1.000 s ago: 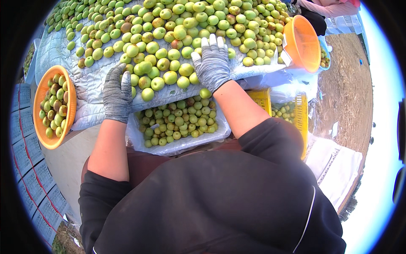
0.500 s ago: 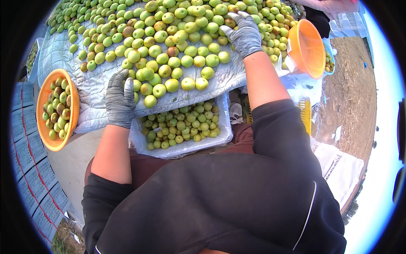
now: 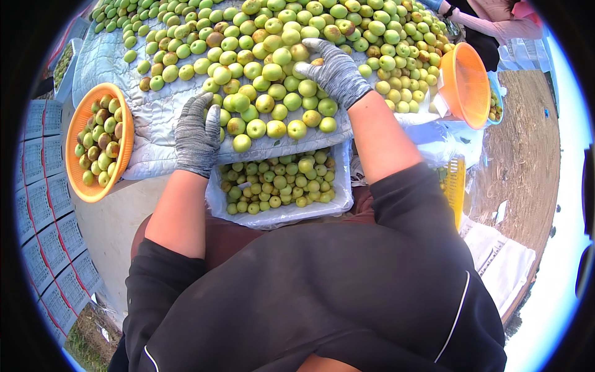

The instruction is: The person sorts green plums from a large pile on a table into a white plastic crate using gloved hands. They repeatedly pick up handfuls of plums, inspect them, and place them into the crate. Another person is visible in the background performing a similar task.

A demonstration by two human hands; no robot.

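Note:
Round green fruits [image 3: 271, 72], looking like jujubes and some with brown patches, are heaped on a pale quilted cloth [image 3: 152, 124]. My left hand [image 3: 198, 137], in a grey knit glove, is open at the heap's near left edge, its fingers stretched away from me and its thumb apart. Gloved the same way, my right hand [image 3: 334, 71] reaches over the heap from the right. It is open, its fingers spread and bent leftward against several fruits. Below the cloth's near edge, a plastic-lined crate [image 3: 279, 217] holds more of these green fruits.
At left, an orange basket [image 3: 77, 180] holds browner fruits. Another orange basket [image 3: 465, 87] leans at the heap's right. A yellow crate [image 3: 455, 186] is below it. Stacked printed cartons [image 3: 46, 235] stand far left. Another person's pink sleeve [image 3: 496, 25] shows at the upper right.
My right hand has moved left and nearer across the heap, and fruits beside it have shifted the same way. My left hand stays by the heap's left edge. The whole view has turned slightly.

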